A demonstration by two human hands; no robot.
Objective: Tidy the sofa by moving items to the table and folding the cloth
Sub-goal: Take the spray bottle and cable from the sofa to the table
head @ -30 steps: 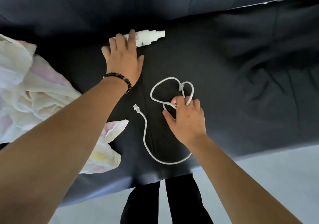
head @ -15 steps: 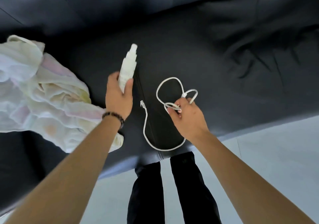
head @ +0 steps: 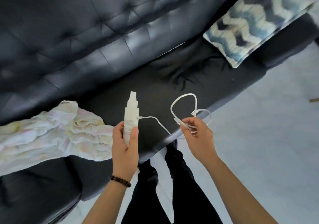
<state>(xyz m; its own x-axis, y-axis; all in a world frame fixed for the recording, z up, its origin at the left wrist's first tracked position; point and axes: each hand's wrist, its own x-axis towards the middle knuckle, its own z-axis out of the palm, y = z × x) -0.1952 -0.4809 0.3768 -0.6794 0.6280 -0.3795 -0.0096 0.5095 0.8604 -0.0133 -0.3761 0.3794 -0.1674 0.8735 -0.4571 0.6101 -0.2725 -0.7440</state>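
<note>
My left hand (head: 124,147) is closed around a white spray bottle (head: 131,116), held upright above the front of the black leather sofa (head: 86,39). My right hand (head: 198,137) pinches a white cable (head: 184,108) whose loops rise above the fingers; one loose end trails left to a plug beside the bottle. A crumpled pale cloth (head: 51,134) with faint pink and yellow patches lies on the seat at the left.
A blue, white and navy zigzag cushion (head: 255,21) leans on the sofa's right end. Light floor (head: 267,146) stretches to the right and below. My legs in black trousers (head: 169,185) stand against the sofa's front edge.
Both hands have lifted off the seat and pulled back, the left with the bottle, the right with the cable. The view has swung, so the sofa back and cushion now show.
</note>
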